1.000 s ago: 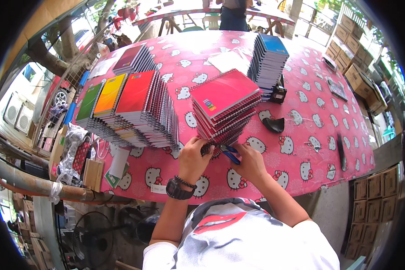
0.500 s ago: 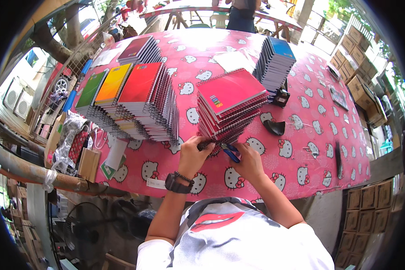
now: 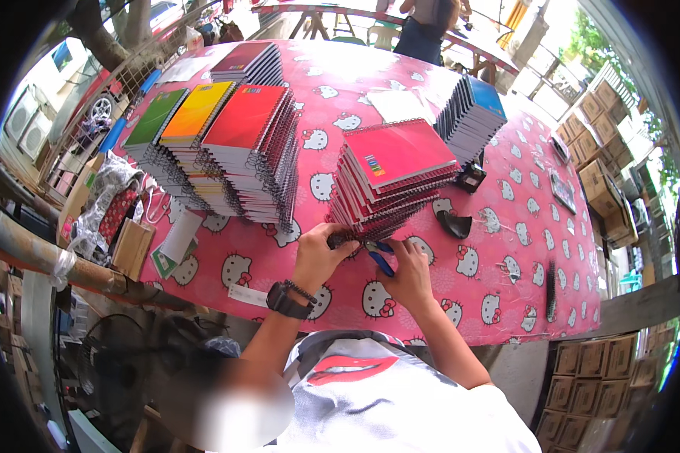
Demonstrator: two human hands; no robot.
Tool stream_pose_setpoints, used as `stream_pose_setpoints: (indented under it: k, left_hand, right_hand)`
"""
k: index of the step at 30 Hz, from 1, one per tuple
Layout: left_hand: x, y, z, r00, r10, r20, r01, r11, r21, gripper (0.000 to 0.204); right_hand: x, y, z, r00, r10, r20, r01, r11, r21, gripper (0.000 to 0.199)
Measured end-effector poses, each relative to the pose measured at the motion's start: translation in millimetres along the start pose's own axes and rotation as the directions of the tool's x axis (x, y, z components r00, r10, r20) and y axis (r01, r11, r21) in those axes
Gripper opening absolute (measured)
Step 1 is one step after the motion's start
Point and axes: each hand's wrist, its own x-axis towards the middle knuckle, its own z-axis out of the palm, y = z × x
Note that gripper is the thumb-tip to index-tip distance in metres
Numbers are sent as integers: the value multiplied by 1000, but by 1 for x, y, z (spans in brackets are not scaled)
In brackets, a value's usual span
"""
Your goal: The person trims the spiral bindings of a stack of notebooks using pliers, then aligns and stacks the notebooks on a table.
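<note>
A tall stack of pink spiral notebooks (image 3: 400,155) stands in front of me, its black wire coils facing my side. My left hand (image 3: 319,255), with a dark watch and a beaded bracelet on the wrist, is closed on the coil end at the stack's low near corner. Blue-handled pliers (image 3: 381,261) are gripped in my right hand (image 3: 410,278). Their jaws point left at the same coils, close to my left fingertips. What exactly the jaws touch is too small to tell.
Left of the stack stand green (image 3: 155,117), yellow (image 3: 196,113) and red notebooks (image 3: 245,117), with maroon ones (image 3: 243,60) behind. Blue notebooks (image 3: 480,102) rise at the far right, near a black curved object (image 3: 453,224). A pink patterned cloth (image 3: 483,279) covers the table.
The view has shifted and turned slightly. Both hands stay at the stack's lower coils, and the pliers now angle down more steeply to the right.
</note>
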Motion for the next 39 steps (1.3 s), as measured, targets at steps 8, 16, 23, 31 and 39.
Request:
stream_pose_setpoints:
  k: [8,16,23,31,39]
  left_hand:
    - [2,0,-2,1000,20,23,-22,995,95,26]
    - [2,-14,-2,945,-288,153,322,897,-301,26]
    - [1,-8,4,962,-262,80,273,934,-230,25]
    - [1,-20,3,917,-358,176,398,835,-380,29]
    - [-4,-33,12,976,-211,56,218,936,-277,30]
  right_hand:
    - [1,6,-3,992,74,101,-82,994,79,35]
    - [0,8,3,998,-51,-44,50,998,-24,41]
    - [1,8,9,987,105,123,-114,991,73,37]
    - [-4,11,5,996,53,72,-54,998,12,37]
    - [-3,4,18,996,47,82,-48,999,12,36]
